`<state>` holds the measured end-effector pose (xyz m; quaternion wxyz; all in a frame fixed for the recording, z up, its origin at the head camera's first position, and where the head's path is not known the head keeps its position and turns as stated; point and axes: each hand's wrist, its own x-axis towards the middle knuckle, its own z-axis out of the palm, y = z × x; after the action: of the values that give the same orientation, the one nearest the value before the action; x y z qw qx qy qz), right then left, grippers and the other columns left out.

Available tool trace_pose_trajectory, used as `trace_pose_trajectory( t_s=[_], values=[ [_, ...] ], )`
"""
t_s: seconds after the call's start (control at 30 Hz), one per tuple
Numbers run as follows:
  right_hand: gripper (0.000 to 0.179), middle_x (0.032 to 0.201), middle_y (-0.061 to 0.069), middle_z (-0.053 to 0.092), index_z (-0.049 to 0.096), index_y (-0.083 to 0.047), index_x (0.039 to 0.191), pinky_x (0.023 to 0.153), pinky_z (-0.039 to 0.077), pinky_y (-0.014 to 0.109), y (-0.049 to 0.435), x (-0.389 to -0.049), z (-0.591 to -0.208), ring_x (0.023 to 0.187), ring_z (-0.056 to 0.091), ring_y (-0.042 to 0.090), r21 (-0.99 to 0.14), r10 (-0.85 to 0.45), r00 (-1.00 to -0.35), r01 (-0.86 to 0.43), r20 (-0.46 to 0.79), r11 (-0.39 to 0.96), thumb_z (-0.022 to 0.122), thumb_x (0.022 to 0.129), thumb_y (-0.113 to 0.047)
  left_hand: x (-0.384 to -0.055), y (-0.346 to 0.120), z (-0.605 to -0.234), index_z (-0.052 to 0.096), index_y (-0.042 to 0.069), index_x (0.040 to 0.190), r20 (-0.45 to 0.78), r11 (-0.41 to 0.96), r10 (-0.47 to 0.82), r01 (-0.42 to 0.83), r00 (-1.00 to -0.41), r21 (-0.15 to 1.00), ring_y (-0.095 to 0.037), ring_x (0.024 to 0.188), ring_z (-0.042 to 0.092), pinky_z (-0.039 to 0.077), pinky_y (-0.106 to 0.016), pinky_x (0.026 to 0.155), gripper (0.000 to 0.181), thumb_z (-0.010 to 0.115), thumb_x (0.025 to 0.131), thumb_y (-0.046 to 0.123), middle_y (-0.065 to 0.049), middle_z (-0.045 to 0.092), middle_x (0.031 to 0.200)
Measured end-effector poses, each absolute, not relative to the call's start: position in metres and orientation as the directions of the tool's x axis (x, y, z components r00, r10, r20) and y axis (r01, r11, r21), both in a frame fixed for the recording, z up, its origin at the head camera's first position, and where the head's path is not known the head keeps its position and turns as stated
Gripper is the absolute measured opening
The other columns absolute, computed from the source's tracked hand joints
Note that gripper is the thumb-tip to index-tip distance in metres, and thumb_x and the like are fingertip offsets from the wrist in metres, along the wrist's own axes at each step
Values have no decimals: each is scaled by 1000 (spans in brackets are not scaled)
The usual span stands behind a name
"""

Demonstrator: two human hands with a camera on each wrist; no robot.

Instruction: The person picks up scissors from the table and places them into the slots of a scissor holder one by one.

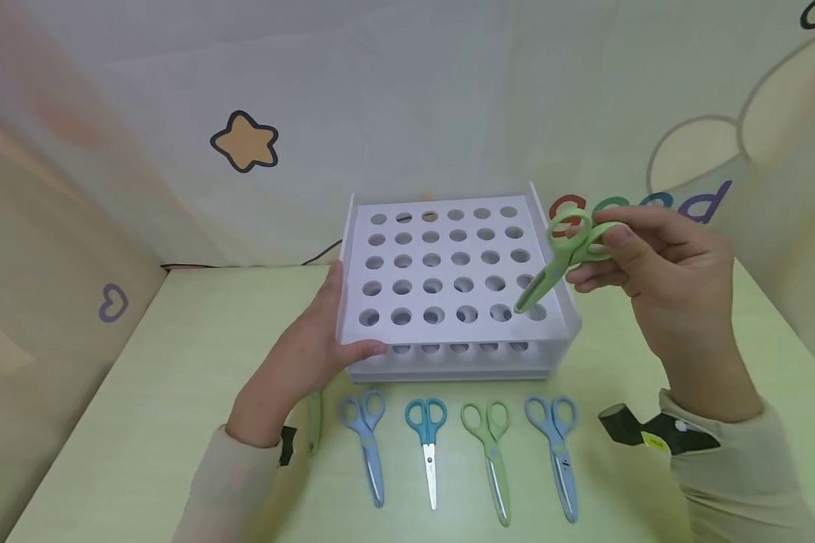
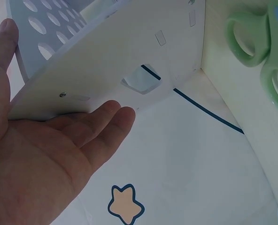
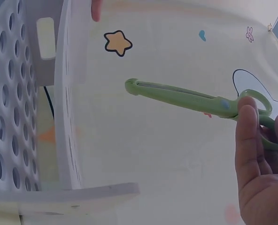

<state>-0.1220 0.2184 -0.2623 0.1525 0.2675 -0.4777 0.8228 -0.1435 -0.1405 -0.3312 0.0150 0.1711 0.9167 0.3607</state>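
Container: white rack (image 1: 417, 332) on the tabletop (image 1: 210, 362), two tiers visible from the front. Top plate has round holes, five rows of six, between raised side walls; dark parts of the level below show through several holes. Lower tier shows a row of holes under the front edge. Outer side panel, seen from the left wrist, has a cut-out and small screws.

Right hand (image 1: 679, 264): fingers closed on the handle loops of the light green scissors (image 1: 562, 253). These are in the air at the rack's right, sheathed blades slanting down and left; in the head view the tip overlaps the front-right holes. Right wrist view shows the tip apart from the rack.

Left hand (image 1: 306, 335): holds the rack's front left corner, thumb over the front edge, other fingers along the outer side panel.

Tabletop row in front of rack, left to right: green pair (image 1: 315, 426), partly hidden by the left hand; first blue pair (image 1: 368, 452); teal-handled pair (image 1: 429, 452), bare metal blades; second green pair (image 1: 494, 467); second blue pair (image 1: 560, 460). Handles face the rack.

Behind: pale printed backdrop (image 1: 312, 90) with an orange star (image 1: 246, 143).
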Motion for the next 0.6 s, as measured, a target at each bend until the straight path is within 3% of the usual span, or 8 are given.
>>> trace_pose_trajectory(
  t_s=[0.27,0.6],
  values=[
    [20,98,30,69,56,28,113,66,58,43,210,-123,-265,66,71,35,-719,-40,-803,-508,594,-474,54,95,19,-144,-142,-332,1,25,162,111,668,334,318,-936,673,-21,108,56,49,-41,91,121,89,79,31,-2,41,147],
    [20,96,23,70,61,22,114,64,58,40,205,-123,-273,67,72,31,-783,-64,-819,-518,570,-344,59,96,14,-144,-141,-331,0,27,162,101,671,331,309,-938,674,-21,108,56,49,-42,92,122,89,79,30,-2,41,148]
  ],
)
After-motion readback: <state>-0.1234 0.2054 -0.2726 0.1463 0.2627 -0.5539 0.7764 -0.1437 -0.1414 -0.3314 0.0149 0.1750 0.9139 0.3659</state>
